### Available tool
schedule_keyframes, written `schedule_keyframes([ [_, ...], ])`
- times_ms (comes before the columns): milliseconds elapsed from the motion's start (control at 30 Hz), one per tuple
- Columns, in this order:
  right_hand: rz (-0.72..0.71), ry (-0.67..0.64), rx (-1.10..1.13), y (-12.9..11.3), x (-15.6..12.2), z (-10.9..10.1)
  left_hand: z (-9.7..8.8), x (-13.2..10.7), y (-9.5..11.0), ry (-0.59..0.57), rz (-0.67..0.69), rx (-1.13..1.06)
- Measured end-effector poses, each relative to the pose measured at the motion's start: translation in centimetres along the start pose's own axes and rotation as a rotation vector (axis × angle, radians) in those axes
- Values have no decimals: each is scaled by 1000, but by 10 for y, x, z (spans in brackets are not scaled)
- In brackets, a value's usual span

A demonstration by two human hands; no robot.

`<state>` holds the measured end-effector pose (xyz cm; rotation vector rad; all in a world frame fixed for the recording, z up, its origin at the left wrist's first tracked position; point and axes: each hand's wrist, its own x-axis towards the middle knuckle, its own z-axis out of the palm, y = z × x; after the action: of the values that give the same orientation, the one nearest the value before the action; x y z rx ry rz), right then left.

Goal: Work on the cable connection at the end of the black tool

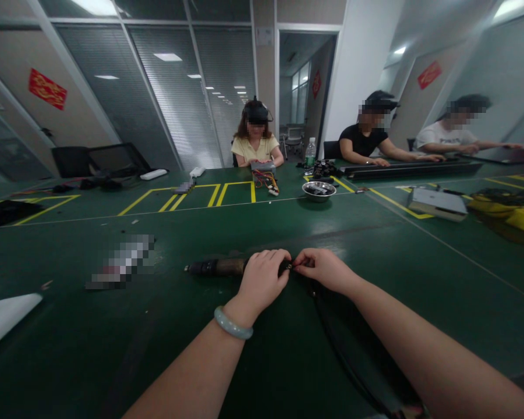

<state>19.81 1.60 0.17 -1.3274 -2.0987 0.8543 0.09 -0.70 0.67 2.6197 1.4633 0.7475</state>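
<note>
A dark, pen-shaped electric screwdriver (pixel 229 267) lies across the green table, its narrow tip pointing left. My left hand (pixel 264 273) is closed over the body of it near the rear end, with a pale green bangle on the wrist. Thumb and fingers of my right hand (pixel 321 267) are pinched at that rear end, where a small shiny part shows. A black cable (pixel 332 334) comes out below my right hand and runs down to the front edge. The exact joint between cable and screwdriver is hidden by my fingers.
A metal bowl (pixel 318 191) of dark pieces and a water bottle (pixel 310 154) stand further back. Left lie a blurred-out flat item (pixel 124 262) and a white object (pixel 6 317). A grey box (pixel 437 202) is at right. Several people sit along the far side.
</note>
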Motion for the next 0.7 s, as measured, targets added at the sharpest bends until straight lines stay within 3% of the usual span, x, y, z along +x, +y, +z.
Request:
schedule_keyframes([
  [200,-7,7,-19,-2,0,-1,1,0,-1,-15,17,12],
  [400,4,4,-26,-2,1,0,6,-1,-2,56,-74,20],
  [700,-9,9,-20,-1,0,-1,2,0,-2,-7,5,-9],
])
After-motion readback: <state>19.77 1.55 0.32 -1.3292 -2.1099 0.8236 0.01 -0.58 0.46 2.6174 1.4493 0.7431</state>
